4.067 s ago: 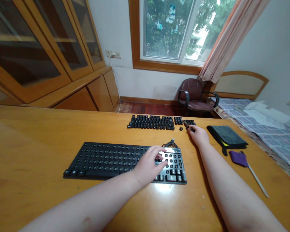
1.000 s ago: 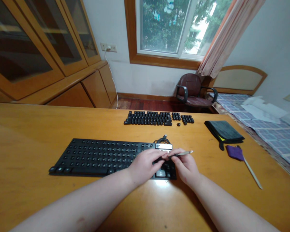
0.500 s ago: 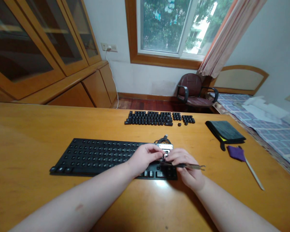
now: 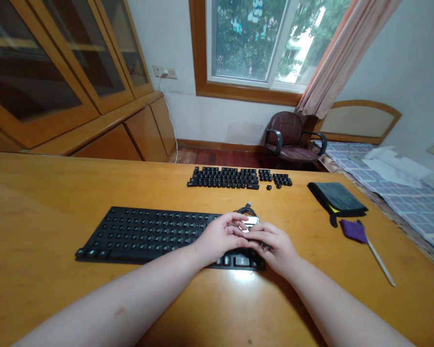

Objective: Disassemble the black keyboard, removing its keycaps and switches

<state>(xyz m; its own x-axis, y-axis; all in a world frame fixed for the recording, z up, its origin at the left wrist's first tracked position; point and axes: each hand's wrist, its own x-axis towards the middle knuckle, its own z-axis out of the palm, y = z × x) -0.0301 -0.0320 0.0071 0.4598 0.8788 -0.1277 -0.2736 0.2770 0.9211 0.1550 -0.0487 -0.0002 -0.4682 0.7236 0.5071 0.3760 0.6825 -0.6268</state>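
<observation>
Hands (image 4: 217,238) (image 4: 278,246) over keyboard (image 4: 155,233), loose keycaps (image 4: 224,178) beyond, lettering (image 4: 252,186) illegibly small

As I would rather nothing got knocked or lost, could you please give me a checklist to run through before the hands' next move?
1. Black rectangular keyboard flat on the yellow-brown wooden table: ok.
2. Rows of loose black plastic keycaps clear of both hands: ok, near the far edge.
3. Single small black keycap grouped with the rest: not ok, it lies apart.
4. Bare left hand and bare right hand gripping anything: cannot tell, fingers hide it.
5. Small purple cloth clear of the keyboard: ok, off to the right.
</observation>
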